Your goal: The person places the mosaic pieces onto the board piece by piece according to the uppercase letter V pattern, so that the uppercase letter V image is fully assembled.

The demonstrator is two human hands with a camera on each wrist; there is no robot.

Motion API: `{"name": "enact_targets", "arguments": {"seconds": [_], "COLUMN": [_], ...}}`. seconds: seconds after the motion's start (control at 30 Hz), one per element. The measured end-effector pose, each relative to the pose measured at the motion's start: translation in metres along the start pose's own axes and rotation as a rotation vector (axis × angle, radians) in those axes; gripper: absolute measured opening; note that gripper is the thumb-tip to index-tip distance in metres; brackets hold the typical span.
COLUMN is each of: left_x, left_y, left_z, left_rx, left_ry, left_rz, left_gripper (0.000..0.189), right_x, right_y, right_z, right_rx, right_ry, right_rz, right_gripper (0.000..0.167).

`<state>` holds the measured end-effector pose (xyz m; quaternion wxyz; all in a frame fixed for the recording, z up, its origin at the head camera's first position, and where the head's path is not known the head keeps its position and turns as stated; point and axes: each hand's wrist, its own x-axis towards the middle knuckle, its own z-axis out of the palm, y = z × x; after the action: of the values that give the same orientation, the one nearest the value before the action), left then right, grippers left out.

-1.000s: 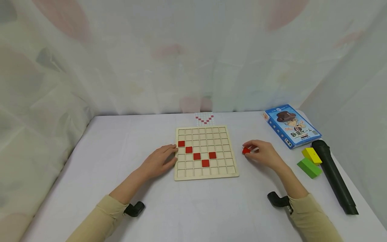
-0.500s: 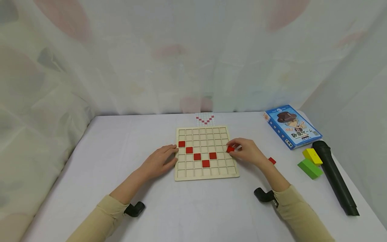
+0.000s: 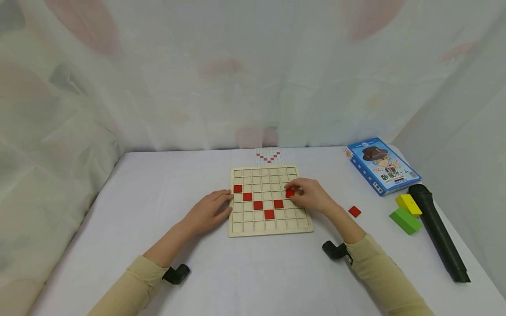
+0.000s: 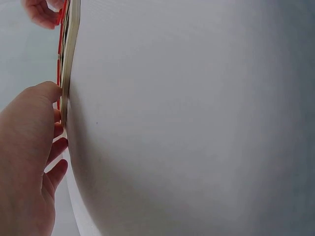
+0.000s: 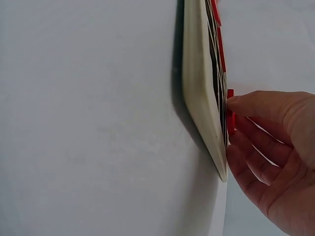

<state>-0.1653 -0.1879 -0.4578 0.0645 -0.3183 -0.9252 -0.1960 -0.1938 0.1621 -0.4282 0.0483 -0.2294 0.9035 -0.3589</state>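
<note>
A wooden grid board [image 3: 272, 232] lies on the white table, with several red square tiles set in its cells, such as the lowest tile [image 3: 269, 214]. My right hand [image 3: 314, 196] pinches another red tile [image 3: 290, 193] between thumb and fingers over the board's right half. In the right wrist view that tile [image 5: 231, 123] is at the board's surface, under the thumb; whether it sits in a cell I cannot tell. My left hand [image 3: 207, 211] rests at the board's left edge, fingers extended and touching it. The left wrist view shows these fingers along the board's side [image 4: 72, 44].
A loose red tile [image 3: 354, 211] lies right of the board. Behind the board is a small pattern card [image 3: 268, 156] with red squares in a V. At the right are a blue game box [image 3: 382, 165], a yellow block [image 3: 408, 204], a green block [image 3: 405, 220] and a black microphone [image 3: 439, 232].
My right hand has carried the red tile leftward from the table beside the board to above its right-hand cells. The loose tile on the table has come into view. My left hand stays put.
</note>
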Motion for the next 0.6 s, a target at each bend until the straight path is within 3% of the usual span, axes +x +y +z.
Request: {"name": "enact_targets", "arguments": {"seconds": [0.47, 0.6], "left_x": [-0.0003, 0.0001], "left_y": [-0.0006, -0.0005], "left_z": [0.0004, -0.0006], "left_rx": [-0.004, -0.007], "left_ry": [0.005, -0.002], "left_rz": [0.010, 0.001], "left_gripper": [0.041, 0.040], "right_x": [0.0048, -0.0022], "right_y": [-0.0014, -0.0052], "right_z": [0.0051, -0.0003], "right_rx": [0.011, 0.009], "right_ry": [-0.037, -0.022], "right_rz": [-0.018, 0.028], "right_gripper": [0.029, 0.030]}}
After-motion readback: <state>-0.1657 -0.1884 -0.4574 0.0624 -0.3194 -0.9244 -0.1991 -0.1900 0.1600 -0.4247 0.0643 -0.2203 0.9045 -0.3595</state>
